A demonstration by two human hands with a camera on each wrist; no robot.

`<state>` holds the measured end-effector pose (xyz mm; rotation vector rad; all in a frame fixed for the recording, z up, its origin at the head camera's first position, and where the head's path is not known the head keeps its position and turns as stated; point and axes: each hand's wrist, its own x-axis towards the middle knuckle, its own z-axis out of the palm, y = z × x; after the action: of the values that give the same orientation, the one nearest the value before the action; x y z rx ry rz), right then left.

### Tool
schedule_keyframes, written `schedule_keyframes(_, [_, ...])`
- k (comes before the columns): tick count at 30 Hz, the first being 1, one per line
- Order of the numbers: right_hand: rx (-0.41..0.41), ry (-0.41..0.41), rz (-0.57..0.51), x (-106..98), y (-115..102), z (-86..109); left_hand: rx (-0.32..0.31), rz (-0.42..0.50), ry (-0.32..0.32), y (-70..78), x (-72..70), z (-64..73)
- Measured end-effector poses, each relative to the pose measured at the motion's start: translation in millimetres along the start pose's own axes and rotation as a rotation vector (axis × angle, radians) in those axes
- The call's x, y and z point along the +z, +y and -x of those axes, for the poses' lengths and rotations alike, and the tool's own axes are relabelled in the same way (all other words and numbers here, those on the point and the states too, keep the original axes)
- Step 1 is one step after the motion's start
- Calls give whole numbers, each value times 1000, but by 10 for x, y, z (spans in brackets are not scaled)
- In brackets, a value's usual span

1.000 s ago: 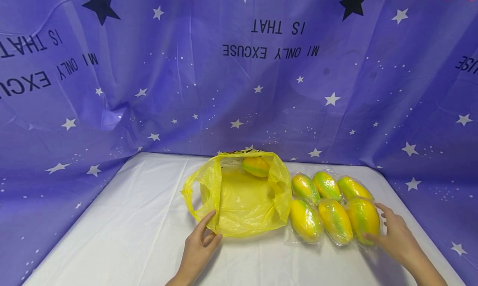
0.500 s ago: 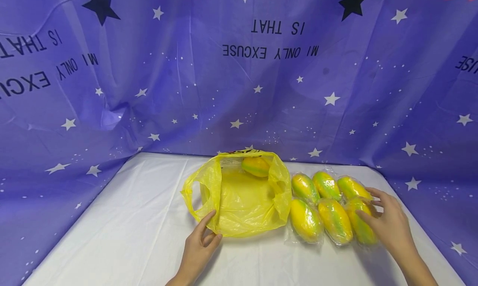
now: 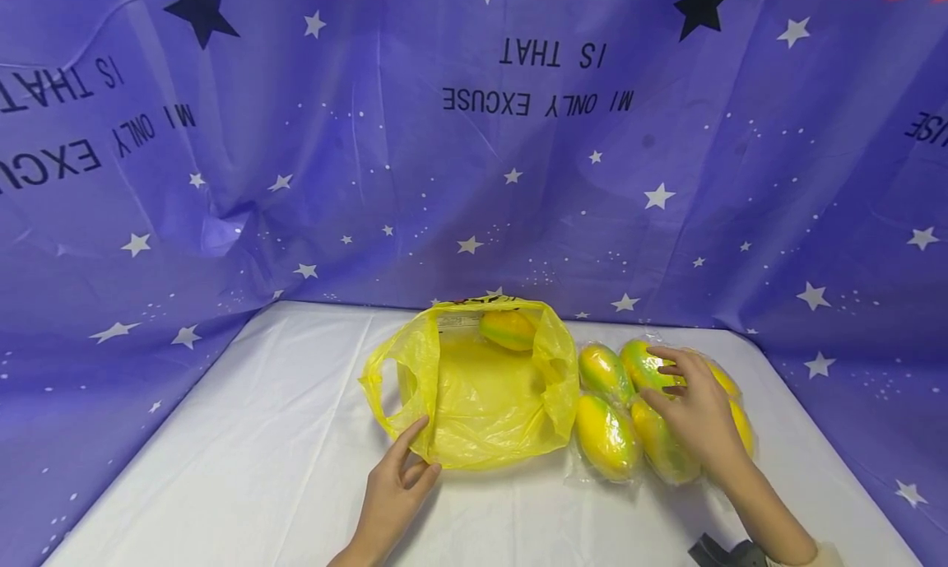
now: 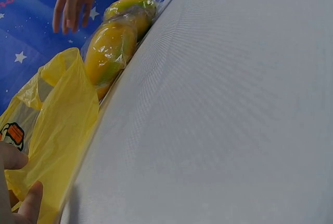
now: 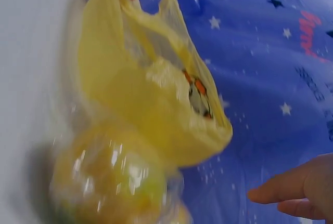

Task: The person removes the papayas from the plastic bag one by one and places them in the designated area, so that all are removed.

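Observation:
A yellow plastic bag (image 3: 481, 402) lies with its mouth towards me, and one mango (image 3: 508, 331) shows deep inside it. My left hand (image 3: 392, 497) holds the bag's lower left rim, index finger within the mouth and thumb outside. Several yellow-green mangoes in clear wrappers, such as the front left one (image 3: 607, 437), stand in two rows right of the bag. Over the middle and right of these rows hovers my right hand (image 3: 704, 415), fingers spread and nothing in them, partly hiding the mangoes below. The right wrist view catches its fingers (image 5: 281, 190) apart from the nearest wrapped mango (image 5: 112, 174).
White cloth (image 3: 281, 468) covers the table. A purple curtain (image 3: 415, 180) with stars and lettering hangs behind and at both sides. Near the front edge, a dark device (image 3: 722, 552) sits at my right wrist.
My right hand has moved left from the far right mango, across the front row, to above the middle mangoes. The left hand and the bag have stayed in place.

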<state>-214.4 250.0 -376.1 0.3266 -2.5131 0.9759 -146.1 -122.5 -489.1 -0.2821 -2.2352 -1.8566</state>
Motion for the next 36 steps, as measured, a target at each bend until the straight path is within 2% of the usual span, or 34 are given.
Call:
schedule_keyframes(5, [-42, -70, -60, 193, -200, -150, -1, 3, 0, -8, 4, 1])
schedule_keyframes(12, [-172, -154, -125, 477, -487, -357, 14, 13, 1, 8, 4, 5])
schedule_keyframes(17, [-225, -225, -138, 695, -652, -463, 1, 3, -1, 17, 0, 9])
schedule_keyframes(22, [-259, -300, -68, 914, -760, -562, 2, -14, -6, -1, -3, 1])
schedule_keyframes(26, [-250, -337, 3, 1080, -793, -671, -15, -14, 0, -11, -2, -4])
schedule_keyframes(29, [-246, -365, 56, 1215, -784, -755, -29, -10, 6, -16, -2, -7])
schedule_keyframes(36, [-250, -393, 184, 1454, -717, -863, -12, -1, 4, -26, -2, -5])
